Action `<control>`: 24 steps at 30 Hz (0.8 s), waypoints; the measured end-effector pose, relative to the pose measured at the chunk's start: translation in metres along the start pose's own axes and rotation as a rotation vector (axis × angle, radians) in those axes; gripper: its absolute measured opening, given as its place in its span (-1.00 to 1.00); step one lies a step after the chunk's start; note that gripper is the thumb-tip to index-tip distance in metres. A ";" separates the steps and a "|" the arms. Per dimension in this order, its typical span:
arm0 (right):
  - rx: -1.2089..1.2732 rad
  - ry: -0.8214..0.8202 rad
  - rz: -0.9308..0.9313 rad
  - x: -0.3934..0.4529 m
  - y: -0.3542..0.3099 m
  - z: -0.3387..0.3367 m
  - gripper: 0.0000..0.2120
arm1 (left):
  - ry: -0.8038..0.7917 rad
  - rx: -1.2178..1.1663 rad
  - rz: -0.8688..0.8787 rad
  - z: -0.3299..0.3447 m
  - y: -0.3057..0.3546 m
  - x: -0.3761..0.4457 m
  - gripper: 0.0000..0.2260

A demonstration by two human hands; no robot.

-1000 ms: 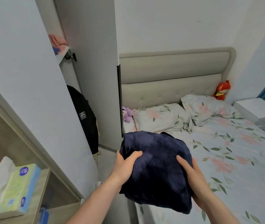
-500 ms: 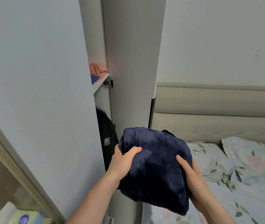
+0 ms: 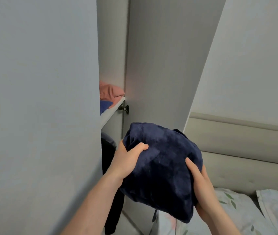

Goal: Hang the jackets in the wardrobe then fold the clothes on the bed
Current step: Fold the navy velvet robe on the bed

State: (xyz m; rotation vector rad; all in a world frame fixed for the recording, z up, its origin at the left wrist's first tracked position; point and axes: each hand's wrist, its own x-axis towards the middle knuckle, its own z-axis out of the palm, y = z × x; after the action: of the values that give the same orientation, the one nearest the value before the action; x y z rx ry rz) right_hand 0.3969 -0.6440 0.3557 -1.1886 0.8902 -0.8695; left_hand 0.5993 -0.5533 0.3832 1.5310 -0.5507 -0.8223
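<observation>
A folded dark navy plush garment (image 3: 162,168) is held up between both hands in front of the open wardrobe. My left hand (image 3: 128,158) grips its left edge, thumb curled over the top. My right hand (image 3: 198,180) cups its right side and underside, thumb on the fabric. Inside the wardrobe, a white shelf (image 3: 111,111) carries a folded pink garment (image 3: 110,92) over a blue one (image 3: 105,106). Below the shelf hangs a black jacket (image 3: 108,160), mostly hidden by the door and my left arm.
A grey wardrobe door (image 3: 38,116) fills the left side. A second open door panel (image 3: 160,65) with a metal hinge (image 3: 124,108) stands behind the bundle. To the right are the beige headboard (image 3: 245,150) and floral pillows (image 3: 236,211).
The view has swung up and left toward the wardrobe and closer to it. Both hands have kept their grip while carrying the navy bundle toward the shelf opening.
</observation>
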 end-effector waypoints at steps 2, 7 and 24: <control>0.004 -0.018 -0.015 0.019 -0.007 0.011 -0.53 | 0.032 -0.007 0.011 -0.004 0.008 0.016 -0.26; 0.027 -0.071 -0.027 0.072 -0.021 0.035 -0.57 | 0.110 -0.009 0.079 -0.010 0.026 0.058 -0.26; 0.063 -0.405 -0.124 0.232 -0.076 0.112 -0.63 | 0.440 -0.091 0.237 -0.023 0.097 0.151 -0.38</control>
State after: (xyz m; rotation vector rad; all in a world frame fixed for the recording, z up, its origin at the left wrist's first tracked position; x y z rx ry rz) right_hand 0.5851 -0.8243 0.4207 -1.3155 0.4622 -0.7141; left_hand 0.7243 -0.6653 0.4516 1.4706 -0.3537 -0.3089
